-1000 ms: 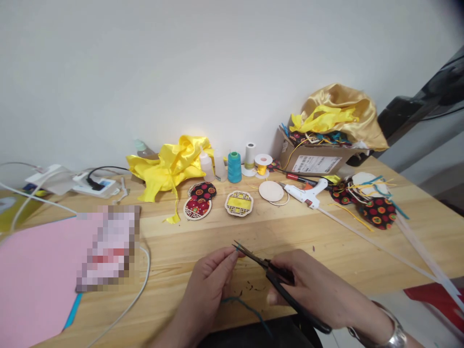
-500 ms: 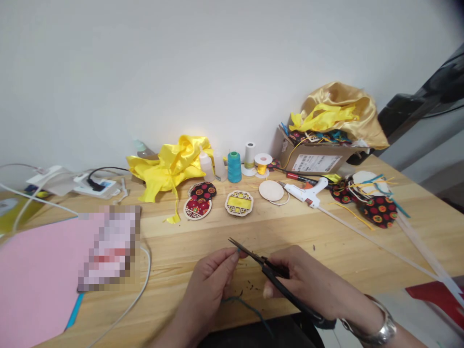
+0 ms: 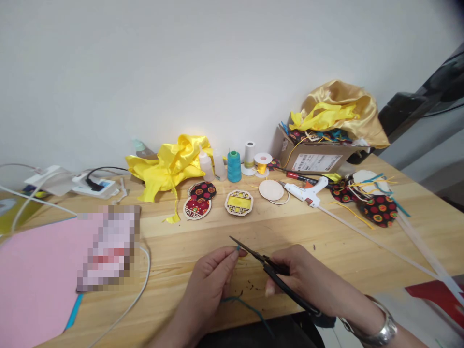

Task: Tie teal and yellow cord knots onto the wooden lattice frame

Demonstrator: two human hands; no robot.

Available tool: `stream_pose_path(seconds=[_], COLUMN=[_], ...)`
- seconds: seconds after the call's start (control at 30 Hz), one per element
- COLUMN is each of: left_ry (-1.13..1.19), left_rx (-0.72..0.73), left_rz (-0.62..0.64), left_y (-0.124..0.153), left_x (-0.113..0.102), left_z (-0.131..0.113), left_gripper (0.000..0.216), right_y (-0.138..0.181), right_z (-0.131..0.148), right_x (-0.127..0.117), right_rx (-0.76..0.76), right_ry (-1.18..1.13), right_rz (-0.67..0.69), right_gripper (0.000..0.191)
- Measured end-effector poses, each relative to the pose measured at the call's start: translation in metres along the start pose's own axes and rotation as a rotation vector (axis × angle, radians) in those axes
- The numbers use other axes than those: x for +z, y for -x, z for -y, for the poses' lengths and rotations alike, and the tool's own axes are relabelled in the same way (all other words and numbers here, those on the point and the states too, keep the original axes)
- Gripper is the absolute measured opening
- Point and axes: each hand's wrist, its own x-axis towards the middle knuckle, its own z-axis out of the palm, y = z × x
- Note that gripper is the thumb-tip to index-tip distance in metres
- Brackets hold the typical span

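Observation:
Between thumb and fingertips my left hand [image 3: 213,275] pinches a teal cord [image 3: 250,308]; a short tip of it pokes out above the thumb, and its longer end trails below the hand toward the table's front edge. My right hand [image 3: 299,278] grips black-handled scissors [image 3: 253,253], their dark blades pointing up and left. Those blades look closed, or nearly so, at the cord's tip by my left fingertips. Small dark scraps [image 3: 250,286] lie on the wood between my hands.
Behind my hands are a wooden lattice piece [image 3: 238,203], a patterned fabric piece [image 3: 198,200], a teal thread cone [image 3: 234,166] and a white glue gun [image 3: 306,192]. A cardboard box [image 3: 315,157] stands back right. Yellow satin [image 3: 170,164] and pink sheets [image 3: 43,275] lie left.
The scissor blades have closed together at the cord's tip. Both hands stay in nearly the same place.

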Motion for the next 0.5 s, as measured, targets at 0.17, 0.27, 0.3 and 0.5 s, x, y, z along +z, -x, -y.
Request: stream_pose_path(seconds=[0.17, 0.27, 0.3, 0.5], left_ry=[0.029, 0.052, 0.061, 0.199], left_rx=[0.001, -0.005, -0.007, -0.046], left_rz=[-0.026, -0.026, -0.026, -0.001], left_y=[-0.002, -0.003, -0.003, -0.006], left_x=[-0.001, -0.003, -0.003, -0.003], left_z=[0.0, 0.001, 0.001, 0.006], left_gripper=[0.034, 0.036, 0.036, 0.036], right_y=[0.01, 0.022, 0.027, 0.05], right_z=[-0.003, -0.018, -0.027, -0.082], right_x=[-0.012, -0.03, -0.037, -0.071], right_rx=[0.056, 0.194, 0.267, 0.511], right_ry=[0.246, 0.536, 0.628, 0.821], right_rz=[-0.193, -0.385, -0.429, -0.531], right_gripper=[0.028, 0.03, 0.03, 0.027])
